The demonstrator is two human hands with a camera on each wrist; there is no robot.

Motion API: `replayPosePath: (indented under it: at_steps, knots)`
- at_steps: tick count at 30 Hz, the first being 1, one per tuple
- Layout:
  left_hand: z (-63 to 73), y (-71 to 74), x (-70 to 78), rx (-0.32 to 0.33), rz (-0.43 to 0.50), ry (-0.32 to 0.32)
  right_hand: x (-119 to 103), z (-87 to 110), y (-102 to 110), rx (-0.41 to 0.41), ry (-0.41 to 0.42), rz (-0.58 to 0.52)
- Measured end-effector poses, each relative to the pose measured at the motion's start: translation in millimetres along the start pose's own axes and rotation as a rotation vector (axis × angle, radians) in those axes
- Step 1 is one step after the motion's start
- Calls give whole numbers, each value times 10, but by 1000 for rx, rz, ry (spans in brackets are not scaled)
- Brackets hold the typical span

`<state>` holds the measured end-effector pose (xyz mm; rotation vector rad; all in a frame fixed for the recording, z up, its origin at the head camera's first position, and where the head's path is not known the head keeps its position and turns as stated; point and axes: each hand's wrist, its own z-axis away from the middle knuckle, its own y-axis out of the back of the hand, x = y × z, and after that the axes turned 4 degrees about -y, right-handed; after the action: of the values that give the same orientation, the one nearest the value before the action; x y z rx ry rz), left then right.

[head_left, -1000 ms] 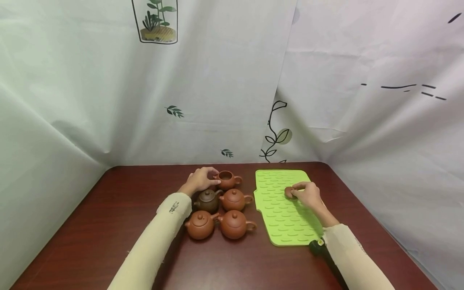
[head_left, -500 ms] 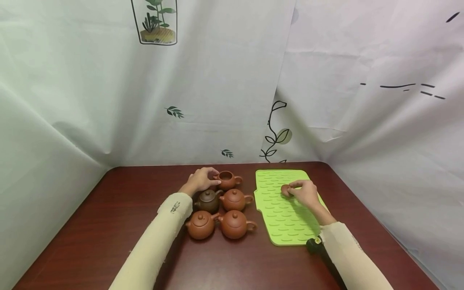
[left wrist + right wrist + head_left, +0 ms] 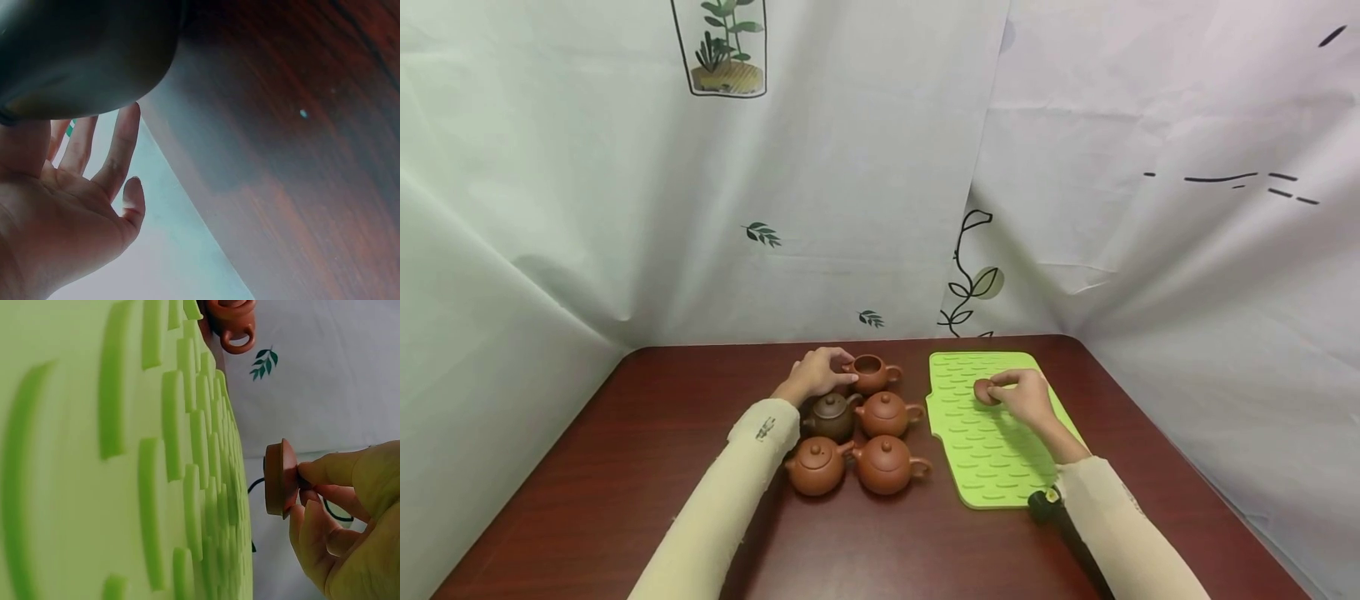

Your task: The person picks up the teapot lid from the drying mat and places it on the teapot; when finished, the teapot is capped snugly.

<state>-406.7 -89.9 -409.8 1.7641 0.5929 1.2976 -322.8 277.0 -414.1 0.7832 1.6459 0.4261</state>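
In the head view my right hand [image 3: 1026, 396] pinches the knob of a round reddish-brown teapot lid [image 3: 986, 392] above the green mat [image 3: 977, 450]. The right wrist view shows this lid [image 3: 279, 478] tilted on edge, clear of the mat's ridges, with thumb and fingertips at its knob. At the back of the table, a lidless reddish clay teapot [image 3: 871, 380] has its round opening facing up. My left hand [image 3: 816, 372] holds it at the spout side, thumb and index finger on either side. A dark teapot [image 3: 87, 56] hides part of the left hand in the left wrist view.
Lidded teapots stand close together before the lidless one: a dark brown one [image 3: 831, 417], a reddish one [image 3: 886, 414], and two more in front, left [image 3: 816, 467] and right [image 3: 886, 467]. A white patterned cloth [image 3: 865, 167] rises behind the dark red table [image 3: 647, 433].
My right hand has moved left across the mat with the lid, toward the teapots. The left hand and the lidless teapot have stayed in place.
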Motion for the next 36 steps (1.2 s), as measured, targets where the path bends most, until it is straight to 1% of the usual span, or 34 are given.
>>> replayPosePath:
  at_steps: [5, 11, 18, 23, 29, 36]
  knots:
    - [4, 5, 10, 3, 3, 5, -63, -4, -20, 13, -15, -4]
    - [-1, 11, 17, -2, -5, -5, -113, -10, -46, 12, -24, -20]
    - [6, 9, 24, 3, -9, 0, -180, -22, -62, 10, 4, -12]
    - [4, 9, 26, 3, -10, -8, -230, -29, -68, 11, 10, -19]
    - [0, 17, 32, 2, -10, -12, -333, -34, -92, 16, 25, -23]
    - [1, 18, 24, -7, -13, -5, -463, -52, -184, -7, 7, -62]
